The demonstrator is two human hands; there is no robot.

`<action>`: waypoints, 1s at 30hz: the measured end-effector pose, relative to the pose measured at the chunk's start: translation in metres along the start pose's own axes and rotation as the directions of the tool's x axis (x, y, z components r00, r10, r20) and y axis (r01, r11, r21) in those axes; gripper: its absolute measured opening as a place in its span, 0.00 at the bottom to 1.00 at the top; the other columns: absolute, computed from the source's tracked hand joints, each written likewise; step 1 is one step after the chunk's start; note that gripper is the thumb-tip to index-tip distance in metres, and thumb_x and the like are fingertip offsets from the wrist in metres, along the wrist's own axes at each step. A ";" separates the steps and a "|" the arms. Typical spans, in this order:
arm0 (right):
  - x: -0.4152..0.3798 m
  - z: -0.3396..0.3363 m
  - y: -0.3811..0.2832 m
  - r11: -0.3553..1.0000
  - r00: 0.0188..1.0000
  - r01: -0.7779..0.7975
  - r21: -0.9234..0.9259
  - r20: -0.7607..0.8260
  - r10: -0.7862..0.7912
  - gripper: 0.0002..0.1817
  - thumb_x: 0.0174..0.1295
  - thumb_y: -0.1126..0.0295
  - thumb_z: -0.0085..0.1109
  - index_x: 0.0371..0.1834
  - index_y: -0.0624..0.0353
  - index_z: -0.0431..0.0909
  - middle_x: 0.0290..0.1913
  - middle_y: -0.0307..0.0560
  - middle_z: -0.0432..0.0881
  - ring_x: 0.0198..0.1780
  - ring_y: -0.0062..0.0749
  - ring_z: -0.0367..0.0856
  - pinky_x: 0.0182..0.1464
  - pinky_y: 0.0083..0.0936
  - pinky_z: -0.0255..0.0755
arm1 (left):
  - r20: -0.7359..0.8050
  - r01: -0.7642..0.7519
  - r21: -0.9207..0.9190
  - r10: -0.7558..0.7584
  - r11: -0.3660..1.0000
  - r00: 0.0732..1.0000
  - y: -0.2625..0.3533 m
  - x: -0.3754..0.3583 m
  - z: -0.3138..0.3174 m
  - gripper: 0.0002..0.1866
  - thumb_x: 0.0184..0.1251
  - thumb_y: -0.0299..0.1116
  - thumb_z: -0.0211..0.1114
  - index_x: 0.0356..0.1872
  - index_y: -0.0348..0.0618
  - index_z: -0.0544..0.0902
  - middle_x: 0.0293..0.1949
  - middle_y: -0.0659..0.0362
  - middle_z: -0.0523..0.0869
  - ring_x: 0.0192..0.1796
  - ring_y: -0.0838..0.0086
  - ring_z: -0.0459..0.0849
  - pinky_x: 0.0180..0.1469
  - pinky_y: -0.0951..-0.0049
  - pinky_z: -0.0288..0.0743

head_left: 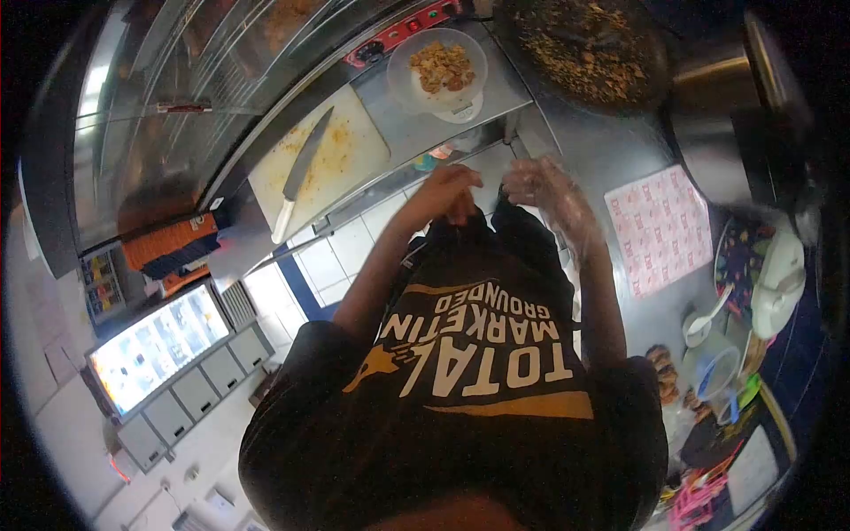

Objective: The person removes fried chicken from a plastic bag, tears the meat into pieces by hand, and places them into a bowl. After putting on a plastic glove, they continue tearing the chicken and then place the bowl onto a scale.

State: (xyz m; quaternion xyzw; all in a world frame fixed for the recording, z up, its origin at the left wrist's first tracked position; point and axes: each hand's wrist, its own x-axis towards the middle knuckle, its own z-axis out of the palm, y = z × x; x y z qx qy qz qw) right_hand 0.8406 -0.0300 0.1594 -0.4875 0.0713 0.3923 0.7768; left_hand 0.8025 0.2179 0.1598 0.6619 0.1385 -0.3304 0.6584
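My left hand [443, 195] is bare and hovers in front of my body, fingers loosely bent and apart, with nothing visible in them. Across a small gap, my right hand [553, 196] wears a clear plastic glove; its fingers are half curled and look free of any object. Ahead of the hands, a clear bowl [478, 64] of chopped cooked food [440, 67] rests on a white kitchen scale [462, 111]. To the left, a large knife [306, 159] with a white handle lies across a stained white cutting board [361, 142].
A wide dark pan [651, 93] of shredded food stands at the far right. Patterned pink paper [660, 228] lies on the steel counter [580, 146]. A white ladle [706, 319] and a clear jug [719, 372] are further right. A glass-fronted cabinet [177, 146] borders the left.
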 end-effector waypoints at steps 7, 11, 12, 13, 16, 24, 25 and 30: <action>-0.102 0.043 0.071 0.953 0.989 0.126 0.275 -0.107 -0.100 0.32 0.75 0.44 0.44 0.56 0.66 0.77 0.50 0.54 0.84 0.56 0.43 0.81 0.63 0.41 0.70 | 0.233 -0.353 0.275 0.294 0.894 0.927 -0.026 -0.032 0.063 0.16 0.68 0.37 0.68 0.49 0.36 0.80 0.34 0.59 0.85 0.35 0.79 0.82 0.38 0.76 0.77; -0.154 0.067 0.127 0.920 0.972 0.185 0.345 -0.204 -0.119 0.31 0.76 0.46 0.44 0.57 0.67 0.76 0.51 0.54 0.83 0.54 0.41 0.81 0.62 0.39 0.71 | 0.464 -0.417 0.253 0.269 0.873 0.844 -0.072 -0.056 0.062 0.10 0.70 0.34 0.66 0.42 0.37 0.82 0.35 0.61 0.84 0.37 0.81 0.81 0.39 0.76 0.77; -0.165 0.065 0.149 0.914 0.963 0.214 0.344 -0.231 -0.139 0.31 0.76 0.46 0.42 0.58 0.67 0.76 0.52 0.54 0.83 0.54 0.41 0.81 0.62 0.39 0.71 | 0.493 -0.401 0.240 0.244 0.884 0.835 -0.083 -0.063 0.063 0.09 0.70 0.32 0.65 0.41 0.36 0.82 0.34 0.61 0.84 0.37 0.81 0.81 0.39 0.76 0.77; -0.180 0.061 0.172 0.906 0.949 0.250 0.341 -0.271 -0.160 0.31 0.76 0.46 0.41 0.58 0.67 0.76 0.53 0.55 0.82 0.55 0.41 0.81 0.62 0.38 0.71 | 0.504 -0.350 0.338 0.146 0.873 0.851 -0.085 -0.072 0.065 0.08 0.71 0.32 0.64 0.39 0.35 0.82 0.32 0.62 0.84 0.35 0.81 0.81 0.39 0.76 0.77; -0.220 0.064 0.212 0.883 0.898 0.320 0.344 -0.407 -0.167 0.28 0.76 0.48 0.45 0.57 0.66 0.76 0.47 0.51 0.83 0.50 0.37 0.82 0.58 0.35 0.74 | 0.519 -0.366 0.451 0.094 0.814 0.850 -0.101 -0.095 0.070 0.12 0.75 0.34 0.58 0.37 0.36 0.84 0.28 0.60 0.85 0.31 0.80 0.82 0.36 0.76 0.76; -0.315 0.080 0.261 0.800 0.632 0.499 0.334 -0.772 -0.072 0.21 0.76 0.59 0.49 0.56 0.69 0.76 0.45 0.51 0.84 0.44 0.35 0.83 0.50 0.28 0.78 | 0.732 -0.341 0.484 -0.160 0.806 0.662 -0.122 -0.119 0.154 0.20 0.71 0.20 0.48 0.63 0.36 0.75 0.44 0.52 0.86 0.39 0.73 0.86 0.42 0.73 0.80; -0.329 0.080 0.276 0.784 0.601 0.524 0.332 -0.797 -0.064 0.21 0.76 0.60 0.49 0.56 0.69 0.76 0.45 0.51 0.84 0.44 0.35 0.83 0.50 0.28 0.78 | 0.760 -0.383 0.485 -0.161 0.786 0.630 -0.124 -0.125 0.173 0.23 0.70 0.18 0.47 0.65 0.37 0.73 0.49 0.51 0.85 0.42 0.72 0.86 0.43 0.73 0.81; -0.398 0.060 0.347 0.628 0.529 0.671 0.394 -0.848 -0.033 0.22 0.73 0.56 0.54 0.56 0.65 0.76 0.45 0.51 0.84 0.44 0.35 0.83 0.51 0.26 0.78 | 0.909 -0.428 0.341 -0.176 0.837 0.379 -0.121 -0.164 0.271 0.33 0.66 0.15 0.49 0.74 0.48 0.66 0.57 0.50 0.82 0.49 0.68 0.85 0.52 0.73 0.79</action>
